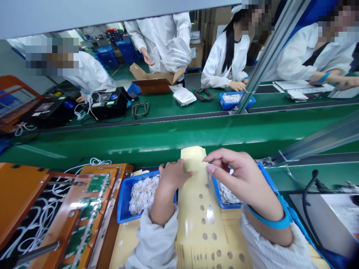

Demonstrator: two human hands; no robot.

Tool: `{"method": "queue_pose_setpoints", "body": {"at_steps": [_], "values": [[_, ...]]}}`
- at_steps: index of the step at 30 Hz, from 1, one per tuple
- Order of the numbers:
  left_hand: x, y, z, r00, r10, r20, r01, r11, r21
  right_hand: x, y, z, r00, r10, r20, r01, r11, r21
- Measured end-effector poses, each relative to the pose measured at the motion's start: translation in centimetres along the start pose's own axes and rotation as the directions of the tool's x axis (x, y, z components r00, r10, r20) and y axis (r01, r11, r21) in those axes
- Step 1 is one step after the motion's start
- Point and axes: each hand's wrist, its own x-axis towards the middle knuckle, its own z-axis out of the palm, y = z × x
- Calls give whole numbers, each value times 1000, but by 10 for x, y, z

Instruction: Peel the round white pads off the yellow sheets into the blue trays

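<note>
A yellow backing sheet [193, 213] with rows of small round grey stickers stands raised in front of me, its top end curling up. My left hand [173, 177] grips the sheet's left edge, the thumb lying across its face. At the sheet's right edge, the thumb and index finger of my right hand [238, 173] come together in a pinch. Whatever lies between those fingertips is too small to make out. Under the sheet is a stack of similar yellow sheets [232, 257]. A blue tray [120, 203] of small white round pieces [143, 194] sits beside my left wrist.
Another blue tray [224, 205] of white pieces is partly hidden behind my right hand. An orange fixture [114, 186] with green circuit boards and white cables stands at left. Beyond the green conveyor [174, 136], several co-workers in white coats work. A metal post [260, 59] rises at right.
</note>
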Motion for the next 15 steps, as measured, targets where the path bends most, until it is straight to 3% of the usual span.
{"method": "queue_pose_setpoints", "body": {"at_steps": [7,15], "values": [[8,1,13,997,-71,27,70,996,46,0,-2,1,1000,-28,5,28,1000,2],[13,1,18,999,-44,24,44,999,9,-1,-4,3,999,-37,23,37,999,19]]}}
